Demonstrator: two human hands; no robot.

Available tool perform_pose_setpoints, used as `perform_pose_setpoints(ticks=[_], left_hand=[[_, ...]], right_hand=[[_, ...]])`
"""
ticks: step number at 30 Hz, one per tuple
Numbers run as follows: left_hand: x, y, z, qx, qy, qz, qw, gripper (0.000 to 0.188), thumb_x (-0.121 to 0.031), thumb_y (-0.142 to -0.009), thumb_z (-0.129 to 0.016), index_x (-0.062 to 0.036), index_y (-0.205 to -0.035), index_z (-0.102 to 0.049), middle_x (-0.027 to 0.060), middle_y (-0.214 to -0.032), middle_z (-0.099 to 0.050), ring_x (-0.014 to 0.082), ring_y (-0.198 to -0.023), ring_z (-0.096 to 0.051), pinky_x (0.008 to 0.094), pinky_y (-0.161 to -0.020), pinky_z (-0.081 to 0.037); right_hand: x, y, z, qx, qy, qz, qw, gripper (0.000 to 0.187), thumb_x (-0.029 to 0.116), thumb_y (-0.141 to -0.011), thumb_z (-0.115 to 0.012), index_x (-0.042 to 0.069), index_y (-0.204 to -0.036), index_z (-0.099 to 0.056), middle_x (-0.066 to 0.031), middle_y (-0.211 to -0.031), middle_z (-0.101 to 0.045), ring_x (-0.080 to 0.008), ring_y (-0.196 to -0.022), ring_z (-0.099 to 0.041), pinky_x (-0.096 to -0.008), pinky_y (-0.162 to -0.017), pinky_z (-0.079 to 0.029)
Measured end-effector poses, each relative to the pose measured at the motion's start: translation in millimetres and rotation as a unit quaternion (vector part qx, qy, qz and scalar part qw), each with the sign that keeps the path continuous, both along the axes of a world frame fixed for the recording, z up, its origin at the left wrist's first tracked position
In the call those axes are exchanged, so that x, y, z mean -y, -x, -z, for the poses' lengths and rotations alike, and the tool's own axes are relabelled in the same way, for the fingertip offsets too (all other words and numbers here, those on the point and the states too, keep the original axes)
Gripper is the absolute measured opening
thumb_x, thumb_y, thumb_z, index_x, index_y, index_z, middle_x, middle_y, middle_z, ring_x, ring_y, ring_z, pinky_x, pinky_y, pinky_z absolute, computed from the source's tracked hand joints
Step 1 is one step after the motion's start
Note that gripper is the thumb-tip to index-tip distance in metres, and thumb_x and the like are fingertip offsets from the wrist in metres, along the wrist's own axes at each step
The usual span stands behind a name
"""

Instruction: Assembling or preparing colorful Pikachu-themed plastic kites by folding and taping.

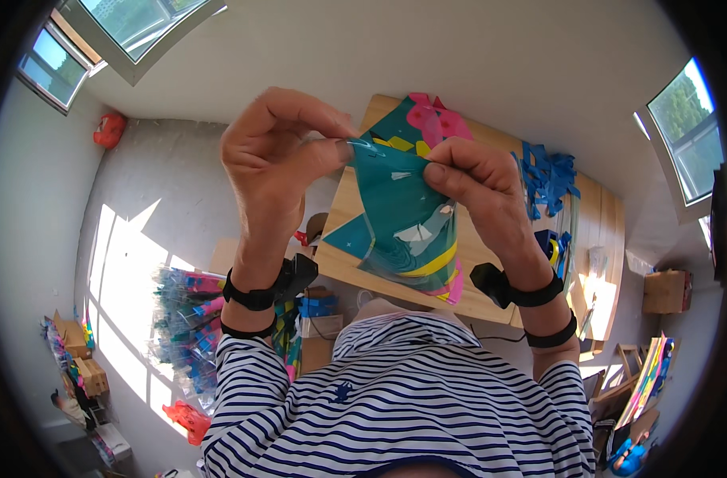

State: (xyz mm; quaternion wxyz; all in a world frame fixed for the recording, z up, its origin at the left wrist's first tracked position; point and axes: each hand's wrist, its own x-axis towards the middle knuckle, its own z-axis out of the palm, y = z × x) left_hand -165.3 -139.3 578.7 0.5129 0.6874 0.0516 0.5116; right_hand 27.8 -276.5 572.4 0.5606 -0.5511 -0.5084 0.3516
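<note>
Raised over the table, a glossy teal plastic sheet [391, 203] with yellow and pink bands at its lower end hangs between my two hands. Thumb and fingers of my left hand [280, 151] pinch its upper left corner. My right hand [483, 179] grips the upper right edge between thumb and bent fingers. Below the grip the sheet curves and reflects light. Behind it, a similar teal and pink piece [393, 121] lies on the wooden table [499, 295]. A teal pointed part [349, 240] shows at the sheet's left; I cannot tell whether it belongs to the same sheet.
Blue strips [548, 177] bunch at the table's right side, near a blue tape dispenser [548, 243]. Left on the floor lies a heap of clear-wrapped colourful pieces [184, 319], with a red bag [188, 421] beside it. A cardboard box [667, 291] stands far right.
</note>
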Motion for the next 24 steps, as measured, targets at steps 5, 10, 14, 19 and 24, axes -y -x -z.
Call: perform_pose_setpoints(ticks=[5, 10, 14, 19, 24], left_hand=[[-6.4, 2.2, -3.6, 0.089, 0.122, 0.006, 0.989, 0.015, 0.002, -0.081, -0.064, 0.0019, -0.097, -0.066, 0.0113, -0.093, -0.07, 0.0188, -0.088, -0.067, 0.0317, -0.089, -0.052], [2.1, -3.8, -11.1, -0.168, -0.078, -0.02, 0.983, 0.023, 0.0, -0.084, -0.064, 0.0, -0.107, -0.066, 0.0094, -0.099, -0.068, 0.0182, -0.098, -0.064, 0.0343, -0.095, -0.048], [5.7, -10.2, -18.1, -0.299, -0.094, 0.026, 0.949, 0.008, -0.004, -0.089, -0.068, -0.0011, -0.096, -0.066, 0.0044, -0.094, -0.065, 0.0123, -0.09, -0.06, 0.0274, -0.082, -0.048], [-2.2, -0.1, -24.4, -0.292, -0.097, 0.018, 0.951, 0.005, -0.004, -0.09, -0.067, -0.0012, -0.091, -0.063, 0.0037, -0.088, -0.063, 0.0099, -0.083, -0.057, 0.024, -0.076, -0.047], [-14.4, 11.9, -36.8, -0.296, -0.125, -0.026, 0.947, 0.003, -0.001, -0.093, -0.061, -0.0011, -0.09, -0.06, -0.0001, -0.082, -0.06, 0.0081, -0.078, -0.055, 0.0222, -0.073, -0.046]], right_hand=[[2.0, 1.0, 2.8, 0.053, -0.027, 0.041, 0.997, 0.008, 0.006, -0.09, -0.067, -0.001, -0.087, -0.063, 0.0019, -0.069, -0.053, -0.0042, -0.07, -0.046, -0.0217, -0.061, -0.038], [0.3, 7.4, 6.9, 0.194, -0.109, 0.078, 0.972, 0.007, 0.004, -0.085, -0.068, -0.001, -0.084, -0.063, -0.0071, -0.067, -0.056, -0.0155, -0.062, -0.05, -0.0291, -0.058, -0.039], [1.2, 2.4, 10.5, 0.245, -0.157, 0.077, 0.954, 0.01, 0.006, -0.081, -0.071, 0.0, -0.085, -0.065, -0.0105, -0.07, -0.06, -0.0245, -0.063, -0.054, -0.0346, -0.06, -0.04], [12.7, -22.7, 19.1, 0.193, -0.077, -0.01, 0.978, 0.024, 0.005, -0.076, -0.08, 0.0, -0.096, -0.068, -0.0081, -0.086, -0.066, -0.0178, -0.08, -0.061, -0.0291, -0.076, -0.047], [43.0, -80.7, 57.0, 0.164, 0.031, -0.041, 0.985, 0.02, 0.009, -0.079, -0.078, 0.0, -0.094, -0.068, -0.0053, -0.086, -0.066, -0.0133, -0.08, -0.063, -0.0274, -0.074, -0.051]])
